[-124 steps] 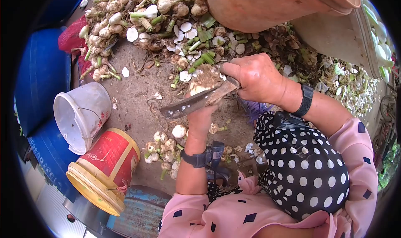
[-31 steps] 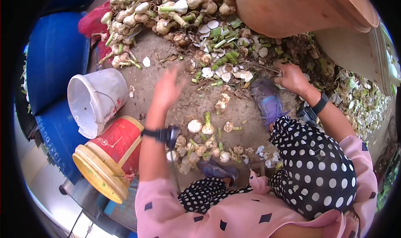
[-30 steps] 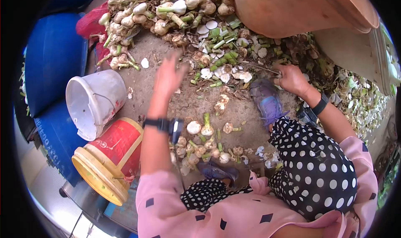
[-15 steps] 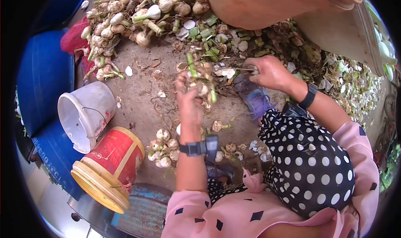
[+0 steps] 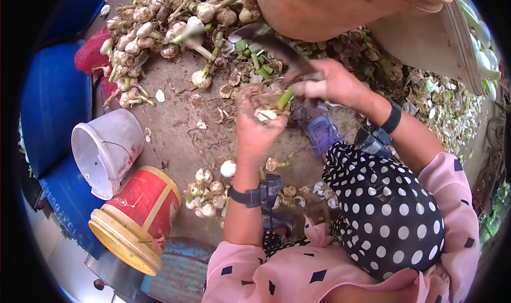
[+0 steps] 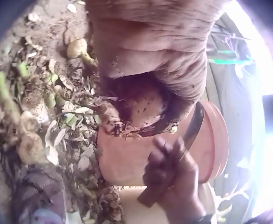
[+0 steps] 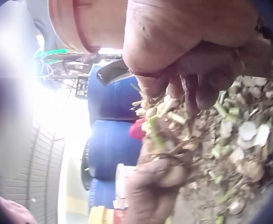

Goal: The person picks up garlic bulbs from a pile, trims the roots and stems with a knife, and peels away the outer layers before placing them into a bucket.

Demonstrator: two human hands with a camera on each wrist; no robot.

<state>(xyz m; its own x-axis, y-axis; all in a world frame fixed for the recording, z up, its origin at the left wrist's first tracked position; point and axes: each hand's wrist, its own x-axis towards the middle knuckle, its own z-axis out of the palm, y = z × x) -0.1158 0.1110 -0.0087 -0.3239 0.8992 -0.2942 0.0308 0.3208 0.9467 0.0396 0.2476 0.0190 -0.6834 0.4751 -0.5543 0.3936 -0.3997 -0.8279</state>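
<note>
In the head view my left hand [image 5: 256, 126] grips a dirty garlic bulb [image 5: 265, 114] with roots and a green stem, above the ground. The left wrist view shows the bulb's pale side [image 6: 146, 106] within the curled fingers. My right hand [image 5: 340, 85] holds a knife with its fingers round the handle. The dark blade [image 5: 282, 48] is raised, slanting toward the upper left, clear of the garlic. From the right wrist, the blade's tip [image 7: 112, 72] sticks out beyond the fist, and my left hand [image 7: 150, 193] is below with the garlic.
Uncut garlic [image 5: 141, 31] is heaped at the upper left. Trimmed bulbs [image 5: 207, 194] lie near the left forearm. A white bucket [image 5: 106, 148] and a red-and-yellow bucket [image 5: 146, 199] lie at left. An orange tub [image 5: 340, 7] stands beyond the right hand; a purple shoe [image 5: 319, 127] is below it.
The left hand was stretched out over the ground without garlic a second ago; it then came back holding garlic. The right hand has lifted the knife, its blade swinging up toward the heap.
</note>
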